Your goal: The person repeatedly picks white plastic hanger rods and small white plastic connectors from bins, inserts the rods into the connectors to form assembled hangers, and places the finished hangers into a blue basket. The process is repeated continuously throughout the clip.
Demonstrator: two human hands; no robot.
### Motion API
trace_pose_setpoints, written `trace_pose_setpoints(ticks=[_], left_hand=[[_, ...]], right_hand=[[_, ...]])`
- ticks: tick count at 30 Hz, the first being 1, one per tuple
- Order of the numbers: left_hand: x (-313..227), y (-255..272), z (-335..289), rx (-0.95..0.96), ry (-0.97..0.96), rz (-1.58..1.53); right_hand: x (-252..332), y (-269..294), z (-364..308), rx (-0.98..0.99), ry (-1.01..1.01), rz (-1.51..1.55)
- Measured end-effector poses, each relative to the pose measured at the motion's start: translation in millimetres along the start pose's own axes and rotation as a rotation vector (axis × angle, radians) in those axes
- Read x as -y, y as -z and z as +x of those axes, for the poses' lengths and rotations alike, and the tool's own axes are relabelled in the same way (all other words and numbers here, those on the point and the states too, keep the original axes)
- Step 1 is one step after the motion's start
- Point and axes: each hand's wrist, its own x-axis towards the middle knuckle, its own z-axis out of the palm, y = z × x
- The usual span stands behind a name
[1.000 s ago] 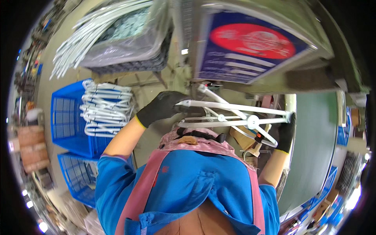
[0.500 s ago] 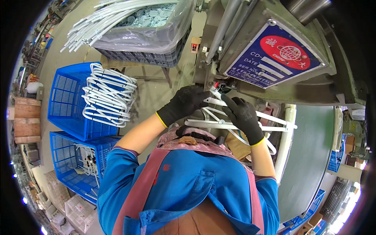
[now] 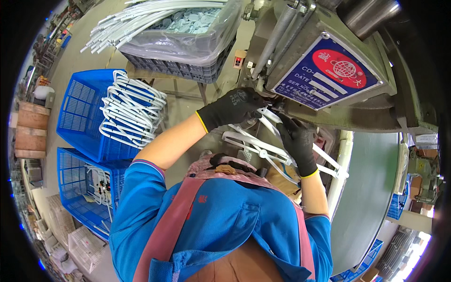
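Note:
A white metal tube frame, made of several joined tubes, extends from the machine down across the front of my body. My right hand, in a black glove with a yellow cuff edge, is closed around its upper tube. The flattened end of that tube sits under the machine head. Gloved the same way, my left hand is beside this tube end at the machine. Its fingers are bent together, and their tips are partly hidden, so what they pinch does not show.
Stacked white frames fill part of a blue crate at left; another blue crate stands nearer. Behind, a grey lined crate holds flat pale pieces and long white tubes. A green-topped table lies right.
My left hand has moved up and right, closer to the machine. The frame has tilted, its near end lower on the right, and my right hand has shifted slightly with it.

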Motion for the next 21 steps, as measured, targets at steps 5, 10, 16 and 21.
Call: trace_pose_setpoints(ticks=[5,10,16,21], left_hand=[[9,-17,-6,0.004,0.264,-0.463],[26,-24,-6,0.157,0.420,-0.698],[24,-16,-5,0.185,0.176,-0.248],[18,5,-13,0.242,0.275,-0.138]], right_hand=[[4,5,-3,0.022,-0.041,0.062],[4,3,-4,0.109,-0.137,0.094],[9,-1,-3,0.137,-0.054,-0.075],[17,20,-32,0.082,0.074,-0.280]])
